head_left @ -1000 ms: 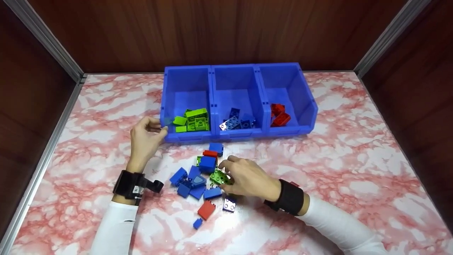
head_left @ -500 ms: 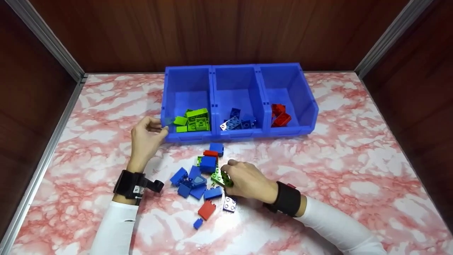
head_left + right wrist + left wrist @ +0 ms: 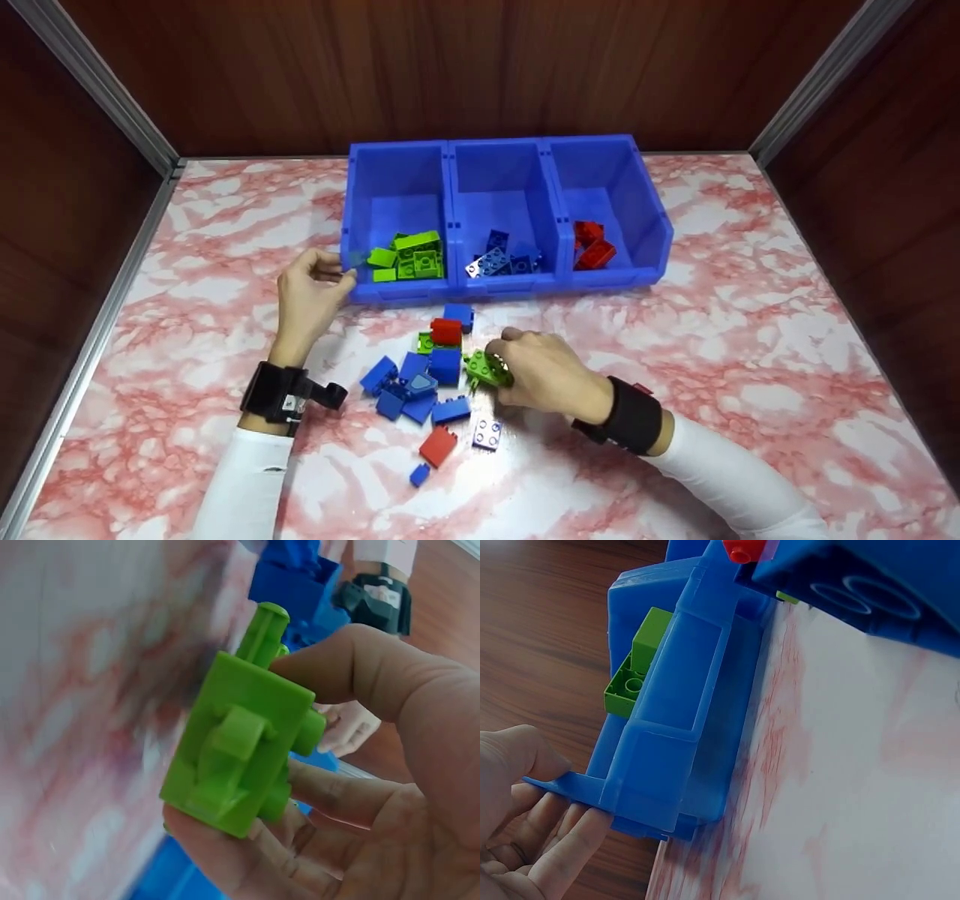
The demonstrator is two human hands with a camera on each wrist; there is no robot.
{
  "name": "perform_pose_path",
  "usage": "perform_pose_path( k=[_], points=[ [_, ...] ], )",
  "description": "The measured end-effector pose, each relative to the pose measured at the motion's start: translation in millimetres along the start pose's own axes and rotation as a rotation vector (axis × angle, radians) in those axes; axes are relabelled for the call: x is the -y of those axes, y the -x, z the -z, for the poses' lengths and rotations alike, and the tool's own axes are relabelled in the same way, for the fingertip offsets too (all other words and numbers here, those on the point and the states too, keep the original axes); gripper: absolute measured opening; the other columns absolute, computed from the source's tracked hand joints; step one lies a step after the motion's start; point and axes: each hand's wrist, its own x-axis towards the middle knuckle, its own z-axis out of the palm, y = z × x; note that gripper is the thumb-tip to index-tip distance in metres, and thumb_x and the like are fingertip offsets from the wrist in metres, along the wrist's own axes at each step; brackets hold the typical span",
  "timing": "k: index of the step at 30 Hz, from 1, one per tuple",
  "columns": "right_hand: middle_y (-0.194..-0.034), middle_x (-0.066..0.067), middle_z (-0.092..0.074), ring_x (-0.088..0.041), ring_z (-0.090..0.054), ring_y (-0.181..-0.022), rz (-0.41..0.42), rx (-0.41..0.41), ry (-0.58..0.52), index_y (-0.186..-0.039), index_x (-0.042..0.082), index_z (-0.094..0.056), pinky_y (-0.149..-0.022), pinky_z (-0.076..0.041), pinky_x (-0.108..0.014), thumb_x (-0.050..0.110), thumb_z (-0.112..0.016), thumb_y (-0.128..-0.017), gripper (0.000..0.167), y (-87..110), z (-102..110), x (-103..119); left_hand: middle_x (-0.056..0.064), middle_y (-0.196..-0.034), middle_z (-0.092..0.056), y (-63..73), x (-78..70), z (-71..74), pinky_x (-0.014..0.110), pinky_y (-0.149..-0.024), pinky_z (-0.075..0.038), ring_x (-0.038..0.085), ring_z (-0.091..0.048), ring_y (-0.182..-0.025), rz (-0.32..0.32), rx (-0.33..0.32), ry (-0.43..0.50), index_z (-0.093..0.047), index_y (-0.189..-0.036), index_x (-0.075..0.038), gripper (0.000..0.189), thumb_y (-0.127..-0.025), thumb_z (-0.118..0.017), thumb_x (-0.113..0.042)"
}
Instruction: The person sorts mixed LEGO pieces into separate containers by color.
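Observation:
In the head view my left hand pinches the front left corner of a blue three-compartment bin. The left wrist view shows thumb above and fingers below the bin's edge. My right hand grips a green toy building brick, just right of the loose pile. Seen from the right wrist, this green brick has a hook-like part on its end face, with thumb and fingers on opposite sides. Beside it are a blue brick and a red brick on a green one.
Green bricks lie in the left compartment, blue ones in the middle, red ones in the right. Several blue bricks, a red brick, a small blue brick and a whitish studded brick lie on the marbled table.
My right hand has moved slightly right, drawing the green brick away from the pile. A blue brick has dropped toward me, uncovering more of the red and green bricks. My left hand stays put.

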Motion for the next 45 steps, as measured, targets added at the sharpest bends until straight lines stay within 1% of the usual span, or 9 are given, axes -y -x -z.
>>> perform_pose_path(
  k=[6,9,11,16,23,30,35,41,45],
  points=[
    [-0.095,-0.007,-0.073,-0.015,-0.063,-0.068,-0.013,-0.023,0.017,-0.121,0.006,-0.073,-0.054,-0.054,-0.022,0.017,-0.094,-0.073,0.053,-2.4,20.4,0.7,0.02,-0.102,-0.075,-0.4,-0.5,-0.6,0.012,-0.075,-0.053,0.01,-0.064,-0.083,-0.003,0.001,0.0,-0.072,-0.105,0.003,0.019,-0.088,-0.076,-0.004],
    [-0.099,-0.009,-0.073,-0.015,-0.061,-0.066,0.02,-0.078,0.021,-0.125,0.005,-0.072,-0.052,-0.052,-0.021,0.016,-0.093,-0.075,0.056,-8.2,33.4,2.6,0.019,-0.101,-0.076,-0.6,0.2,-0.3,0.011,-0.074,-0.053,0.008,-0.064,-0.081,-0.011,-0.006,-0.001,-0.072,-0.104,0.003,0.019,-0.087,-0.076,-0.003],
    [-0.1,-0.009,-0.074,-0.016,-0.062,-0.068,0.049,-0.122,0.031,-0.125,0.005,-0.072,-0.053,-0.054,-0.022,0.016,-0.092,-0.076,0.054,-14.7,42.4,4.7,0.019,-0.1,-0.076,-0.6,0.6,-0.1,0.01,-0.074,-0.053,0.005,-0.063,-0.08,-0.016,-0.01,-0.002,-0.072,-0.104,0.003,0.019,-0.087,-0.076,-0.003],
    [-0.097,-0.007,-0.072,-0.019,-0.064,-0.072,0.093,-0.198,0.063,-0.122,0.009,-0.075,-0.056,-0.06,-0.03,0.016,-0.087,-0.08,0.044,-40.0,64.6,12.9,0.019,-0.1,-0.076,0.1,2.0,0.1,0.01,-0.074,-0.053,0.003,-0.063,-0.079,-0.015,-0.01,-0.001,-0.072,-0.103,0.002,0.018,-0.087,-0.076,-0.004],
    [-0.1,-0.007,-0.07,-0.021,-0.063,-0.074,0.074,-0.221,0.056,-0.128,0.011,-0.073,-0.055,-0.059,-0.035,0.018,-0.082,-0.084,0.046,-86.5,83.5,26.4,0.02,-0.101,-0.076,0.3,2.0,0.3,0.01,-0.074,-0.053,0.006,-0.064,-0.079,-0.016,-0.004,-0.001,-0.072,-0.103,0.003,0.018,-0.087,-0.076,-0.003],
    [-0.111,-0.007,-0.073,-0.021,-0.067,-0.084,0.035,-0.178,0.025,-0.132,0.011,-0.072,-0.065,-0.063,-0.036,0.017,-0.081,-0.084,0.049,-133.8,83.9,34.4,0.02,-0.102,-0.076,-0.7,1.5,0.8,0.01,-0.074,-0.053,0.002,-0.063,-0.078,-0.014,0.0,-0.003,-0.071,-0.104,0.004,0.018,-0.088,-0.075,-0.003],
    [-0.111,-0.007,-0.074,-0.022,-0.07,-0.093,-0.001,-0.187,0.046,-0.13,0.012,-0.072,-0.076,-0.065,-0.041,0.022,-0.083,-0.085,0.047,-162.9,77.4,34.1,0.021,-0.102,-0.076,-1.0,1.2,-0.3,0.01,-0.074,-0.053,0.004,-0.063,-0.079,-0.012,0.005,-0.004,-0.071,-0.104,0.003,0.019,-0.087,-0.076,-0.003],
    [-0.113,-0.007,-0.075,-0.022,-0.071,-0.094,0.002,-0.157,0.053,-0.129,0.013,-0.073,-0.078,-0.065,-0.042,0.028,-0.086,-0.086,0.048,-179.4,66.3,36.7,0.02,-0.101,-0.076,-0.6,0.8,-1.1,0.01,-0.074,-0.053,0.006,-0.064,-0.08,-0.018,0.009,-0.007,-0.072,-0.104,0.002,0.019,-0.087,-0.077,-0.004],
    [-0.109,-0.007,-0.076,-0.023,-0.072,-0.092,0.003,-0.145,0.067,-0.12,0.012,-0.076,-0.076,-0.064,-0.04,0.028,-0.086,-0.086,0.038,-185.8,57.6,39.0,0.02,-0.102,-0.077,-0.1,0.6,-0.3,0.01,-0.074,-0.053,0.006,-0.064,-0.081,-0.015,0.007,-0.01,-0.072,-0.104,0.001,0.017,-0.088,-0.076,-0.004]
  ],
)
